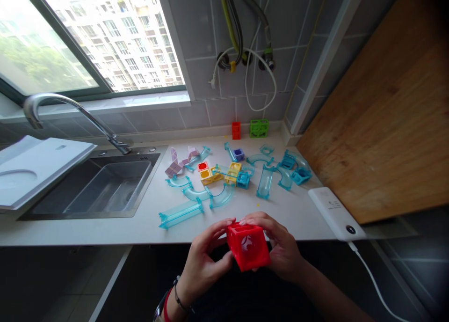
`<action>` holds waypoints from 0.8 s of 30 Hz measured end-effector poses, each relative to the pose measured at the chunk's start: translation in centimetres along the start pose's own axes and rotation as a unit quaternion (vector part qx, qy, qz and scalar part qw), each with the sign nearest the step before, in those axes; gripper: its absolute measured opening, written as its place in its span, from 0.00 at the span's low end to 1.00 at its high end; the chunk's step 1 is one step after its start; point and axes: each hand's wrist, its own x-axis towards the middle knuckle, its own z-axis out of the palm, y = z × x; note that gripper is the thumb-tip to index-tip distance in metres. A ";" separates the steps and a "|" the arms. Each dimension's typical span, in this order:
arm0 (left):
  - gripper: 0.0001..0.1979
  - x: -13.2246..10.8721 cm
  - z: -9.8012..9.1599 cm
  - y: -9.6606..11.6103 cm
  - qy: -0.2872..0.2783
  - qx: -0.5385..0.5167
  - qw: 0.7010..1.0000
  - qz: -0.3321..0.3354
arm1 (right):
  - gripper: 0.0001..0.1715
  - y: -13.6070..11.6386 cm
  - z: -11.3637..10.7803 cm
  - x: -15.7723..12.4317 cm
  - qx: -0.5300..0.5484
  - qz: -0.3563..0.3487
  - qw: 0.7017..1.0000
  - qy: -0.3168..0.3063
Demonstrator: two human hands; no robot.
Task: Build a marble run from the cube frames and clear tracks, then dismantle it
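A red toy block (250, 249) with hollow openings is held up just off the counter's front edge. My left hand (209, 254) grips its left side, thumb low and fingertips on the top edge. On the other side my right hand (282, 247) wraps round the block, its fingers over the top; part of that hand is hidden behind it. Beyond the hands, clear blue marble-run track pieces (182, 213) lie scattered on the white counter (294, 219). Among them are yellow blocks (233, 172), a small red block (202, 166), a purple block (239, 154) and pink pieces (174, 167).
Against the back wall stand another red block (236, 130) and a green block (259, 128). A sink (105, 186) with a faucet (77, 106) is at left, partly under a white board (38, 165). A white power bank (335, 212) with a cable sits at right, beside a wooden panel (379, 106).
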 end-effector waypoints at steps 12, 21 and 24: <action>0.29 -0.1 0.0 -0.2 0.016 0.000 1.000 0.018 | 0.39 0.2 -0.1 0.5 -0.005 -0.038 0.999 -0.011; 0.27 -0.4 -1.1 -1.7 0.000 0.061 0.995 0.076 | 0.42 -0.1 -0.2 0.7 -0.008 -0.028 0.999 -0.021; 0.28 -0.4 -1.1 -1.8 -0.007 0.061 0.996 0.067 | 0.44 0.1 -0.2 0.6 -0.015 -0.014 1.000 -0.001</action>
